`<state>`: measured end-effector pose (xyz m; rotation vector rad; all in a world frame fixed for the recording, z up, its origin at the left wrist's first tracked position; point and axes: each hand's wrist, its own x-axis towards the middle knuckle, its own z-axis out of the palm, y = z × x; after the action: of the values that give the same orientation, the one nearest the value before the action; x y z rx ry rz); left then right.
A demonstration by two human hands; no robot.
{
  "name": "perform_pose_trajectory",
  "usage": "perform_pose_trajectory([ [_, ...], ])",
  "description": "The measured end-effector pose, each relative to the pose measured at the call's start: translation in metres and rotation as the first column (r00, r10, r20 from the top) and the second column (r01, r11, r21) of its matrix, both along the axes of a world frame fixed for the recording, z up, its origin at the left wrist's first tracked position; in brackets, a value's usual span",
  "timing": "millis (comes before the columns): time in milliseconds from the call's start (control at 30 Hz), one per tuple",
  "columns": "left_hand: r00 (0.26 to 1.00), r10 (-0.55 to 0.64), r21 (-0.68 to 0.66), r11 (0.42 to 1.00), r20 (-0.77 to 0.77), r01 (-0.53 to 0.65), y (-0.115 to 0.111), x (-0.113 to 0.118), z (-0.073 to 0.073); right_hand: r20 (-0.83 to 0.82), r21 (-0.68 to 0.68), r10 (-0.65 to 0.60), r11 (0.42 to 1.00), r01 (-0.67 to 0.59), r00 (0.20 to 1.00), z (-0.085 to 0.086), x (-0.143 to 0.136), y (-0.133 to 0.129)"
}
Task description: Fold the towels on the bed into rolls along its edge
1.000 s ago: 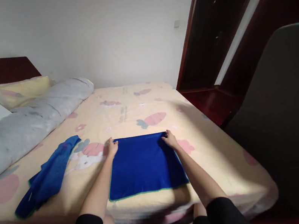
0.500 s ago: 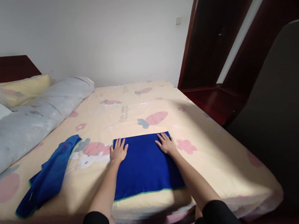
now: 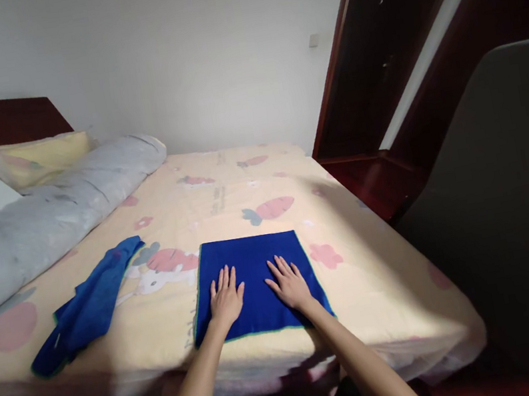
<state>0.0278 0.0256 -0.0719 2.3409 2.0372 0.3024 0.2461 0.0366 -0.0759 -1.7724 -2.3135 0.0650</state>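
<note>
Our left hand [image 3: 226,301] and right hand [image 3: 292,287] rest open, palms down, on the flat cloth [image 3: 250,258], already spread out and seemingly smooth near the front edge of the bed [image 3: 385,313], while the crumpled cloth [image 3: 91,308] lies farther left on the bed.
</note>
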Motion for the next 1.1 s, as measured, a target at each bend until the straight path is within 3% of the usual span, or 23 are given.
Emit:
perform_pose_trajectory([
  [200, 1.000, -0.012, 0.056, 0.998, -0.020, 0.013, -0.027, -0.064, -0.009, 0.024, -0.005, -0.085, 0.996, 0.085, 0.996, -0.006, 0.061, -0.021],
  [300, 0.999, 0.027, 0.057, 0.998, -0.043, -0.024, -0.037, -0.079, -0.006, 0.019, 0.000, -0.123, 0.992, 0.123, 0.992, -0.006, 0.076, -0.030],
  [400, 0.997, 0.043, 0.122, 0.992, -0.058, -0.035, -0.047, -0.073, -0.001, 0.011, 0.034, -0.132, 0.991, 0.131, 0.991, -0.002, 0.070, -0.039],
  [500, 0.998, -0.046, 0.166, 0.985, -0.053, 0.054, -0.056, -0.057, -0.002, 0.001, 0.050, -0.045, 0.998, 0.045, 0.999, 0.000, 0.055, -0.051],
  [633, 0.993, -0.115, 0.104, 0.988, -0.040, 0.118, -0.064, -0.047, -0.009, 0.003, 0.019, 0.004, 1.000, -0.004, 1.000, -0.002, 0.048, -0.066],
  [767, 0.994, -0.099, 0.044, 0.994, -0.039, 0.101, -0.069, -0.058, -0.013, 0.017, 0.033, -0.173, 0.985, 0.172, 0.985, -0.001, 0.063, -0.079],
  [900, 0.999, -0.043, 0.056, 0.997, -0.031, 0.044, -0.075, -0.069, -0.016, 0.036, -0.016, -0.468, 0.883, 0.469, 0.883, 0.013, 0.072, -0.088],
  [1100, 1.000, -0.002, 0.052, 0.999, -0.030, 0.003, -0.080, -0.073, -0.019, 0.063, -0.269, -0.527, 0.809, 0.523, 0.848, 0.030, 0.063, -0.082],
])
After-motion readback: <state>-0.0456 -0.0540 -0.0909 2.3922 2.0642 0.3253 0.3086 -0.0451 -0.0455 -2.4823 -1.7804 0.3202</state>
